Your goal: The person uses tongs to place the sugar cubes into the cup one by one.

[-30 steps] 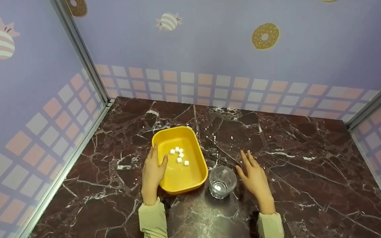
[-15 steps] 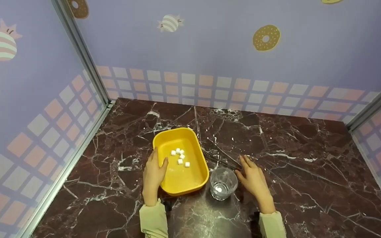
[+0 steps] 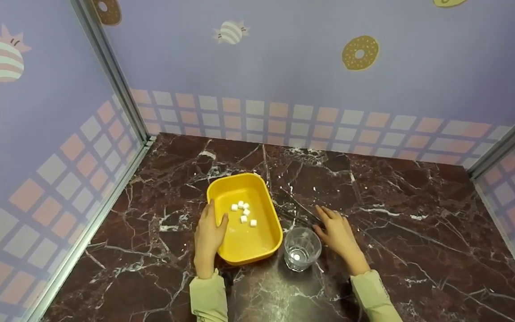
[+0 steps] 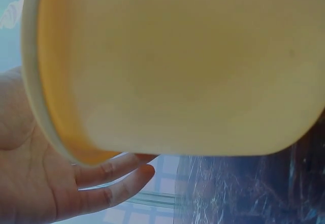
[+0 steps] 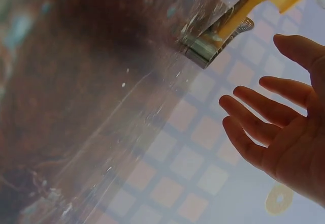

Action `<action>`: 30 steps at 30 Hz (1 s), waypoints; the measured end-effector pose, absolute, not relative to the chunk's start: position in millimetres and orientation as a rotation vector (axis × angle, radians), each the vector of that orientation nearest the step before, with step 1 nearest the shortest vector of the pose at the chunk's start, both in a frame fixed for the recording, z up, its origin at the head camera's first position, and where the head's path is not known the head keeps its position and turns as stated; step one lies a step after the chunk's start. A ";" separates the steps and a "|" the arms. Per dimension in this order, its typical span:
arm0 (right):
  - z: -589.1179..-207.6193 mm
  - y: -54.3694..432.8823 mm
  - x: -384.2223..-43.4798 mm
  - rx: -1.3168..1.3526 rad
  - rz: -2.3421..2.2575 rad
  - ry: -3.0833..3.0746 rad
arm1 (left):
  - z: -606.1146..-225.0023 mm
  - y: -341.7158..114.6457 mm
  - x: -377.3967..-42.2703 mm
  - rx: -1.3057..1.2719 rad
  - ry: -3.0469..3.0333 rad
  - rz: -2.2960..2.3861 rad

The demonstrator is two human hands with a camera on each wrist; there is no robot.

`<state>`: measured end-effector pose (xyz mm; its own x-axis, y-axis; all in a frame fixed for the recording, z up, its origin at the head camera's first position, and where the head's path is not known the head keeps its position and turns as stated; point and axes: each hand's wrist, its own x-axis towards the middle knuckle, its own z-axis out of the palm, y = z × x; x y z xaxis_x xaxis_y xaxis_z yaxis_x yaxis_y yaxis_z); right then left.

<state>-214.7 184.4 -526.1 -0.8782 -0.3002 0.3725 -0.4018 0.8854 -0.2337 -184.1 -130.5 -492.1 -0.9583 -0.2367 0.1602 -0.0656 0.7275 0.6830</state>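
Note:
Several small white cubes [image 3: 244,218] lie in a yellow tray [image 3: 239,248] in the head view. My left hand [image 3: 208,235] holds the tray's left side, thumb over the rim and fingers along the outside. In the left wrist view, the tray's underside [image 4: 193,66] hides the thumb. A clear glass [image 3: 302,246] stands right of the tray, with something small and white at its bottom. Metal tongs [image 3: 300,219] with perforated tips lie behind it. Fingers spread and extended, my right hand [image 3: 338,235] is beside the tongs' near end, apart from them in the right wrist view.
The dark marbled tabletop [image 3: 418,250] has small white specks behind the tongs. A patterned wall [image 3: 293,67] closes off the back, and further panels [image 3: 61,134] stand at both sides with metal corner strips.
My right hand has shifted slightly left, towards the tongs' near end, and its forearm has swung outward. My left hand keeps its place at the tray. Tray, glass and tongs stay put.

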 end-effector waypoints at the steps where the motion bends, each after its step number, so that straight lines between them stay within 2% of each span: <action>1: -526.7 184.2 -216.1 0.534 0.433 -2.727 | -492.3 -130.1 -184.2 0.233 -2.689 -1.045; 30: -535.3 166.8 -257.1 0.692 0.372 -2.832 | -492.5 -126.7 -185.2 0.212 -2.683 -1.032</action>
